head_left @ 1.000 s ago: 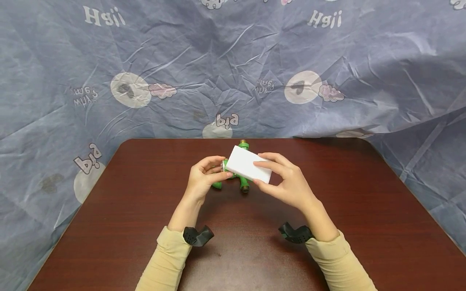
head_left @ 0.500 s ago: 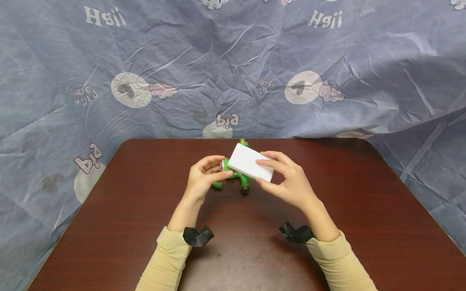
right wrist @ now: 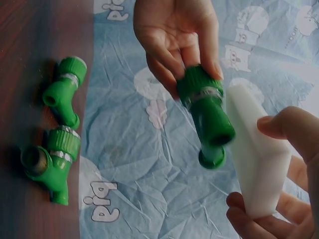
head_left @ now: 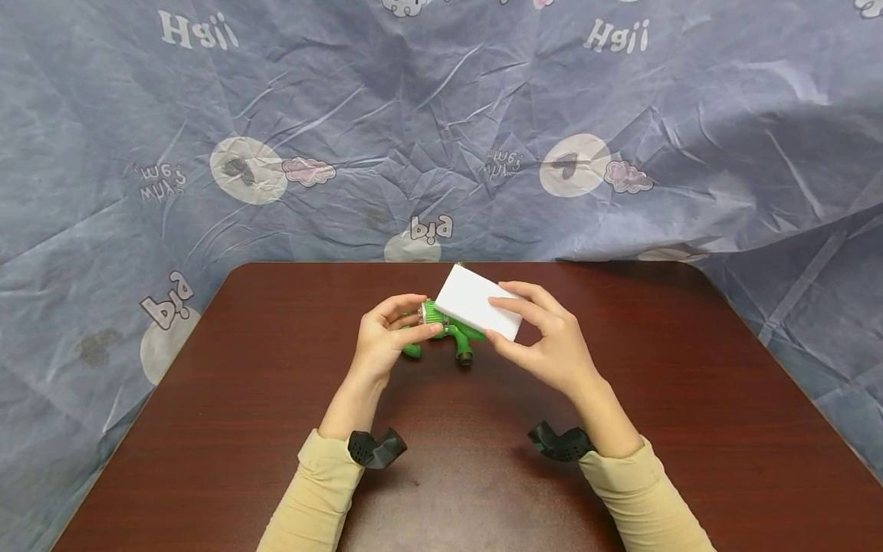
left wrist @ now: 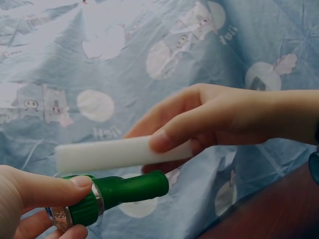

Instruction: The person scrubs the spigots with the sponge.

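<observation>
My left hand (head_left: 381,337) grips a green pipe valve (right wrist: 205,112) by its ribbed, silver-banded end, with thumb on one side and fingers on the other. A white rectangular sponge (head_left: 476,301) is pinched between the thumb and fingers of my right hand (head_left: 548,337). In the head view the sponge is tilted and hides part of the valve. The left wrist view has the sponge (left wrist: 112,153) lying along the upper side of the valve (left wrist: 132,189), very near it; whether they touch I cannot tell.
Two more green valves, a smaller-looking one (right wrist: 65,92) and one with a brownish opening (right wrist: 57,164), lie on the dark red-brown table (head_left: 441,475). A blue-grey printed cloth (head_left: 414,115) hangs behind the table.
My right hand has slid the sponge slightly up and to the right, uncovering more of the valve's ribbed part. The left hand and its grip stay nearly still.
</observation>
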`<state>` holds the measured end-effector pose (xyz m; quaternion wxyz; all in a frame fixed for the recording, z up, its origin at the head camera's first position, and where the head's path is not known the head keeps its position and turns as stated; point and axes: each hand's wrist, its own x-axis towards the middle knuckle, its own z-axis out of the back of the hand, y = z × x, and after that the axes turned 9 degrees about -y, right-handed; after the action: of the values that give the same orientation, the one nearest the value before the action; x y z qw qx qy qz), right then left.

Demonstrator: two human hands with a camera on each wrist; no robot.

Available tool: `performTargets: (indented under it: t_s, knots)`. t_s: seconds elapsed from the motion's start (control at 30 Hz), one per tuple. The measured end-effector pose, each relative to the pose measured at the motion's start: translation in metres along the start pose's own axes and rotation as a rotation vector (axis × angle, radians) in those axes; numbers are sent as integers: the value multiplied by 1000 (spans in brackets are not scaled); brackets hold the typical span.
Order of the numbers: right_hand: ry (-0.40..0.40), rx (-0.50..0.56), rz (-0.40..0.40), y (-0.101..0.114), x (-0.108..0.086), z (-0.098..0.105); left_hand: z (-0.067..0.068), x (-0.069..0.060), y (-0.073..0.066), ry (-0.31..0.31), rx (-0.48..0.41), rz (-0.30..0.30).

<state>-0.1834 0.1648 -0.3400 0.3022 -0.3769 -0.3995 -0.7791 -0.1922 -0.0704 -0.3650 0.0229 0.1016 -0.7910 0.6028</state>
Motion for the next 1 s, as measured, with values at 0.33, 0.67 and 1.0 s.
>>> performTargets:
  t_s: [0.33,0.67,1.0]
  knots:
    - [16,-53,46,2,-2,-4,-9,-6,3,36,74,-2]
    - [-178,-185,-42,-3,1,3,-5,-4,0,27,29,-26]
    - [-120,-165,-21,-2,1,3,-8,-6,-1,68,59,-31]
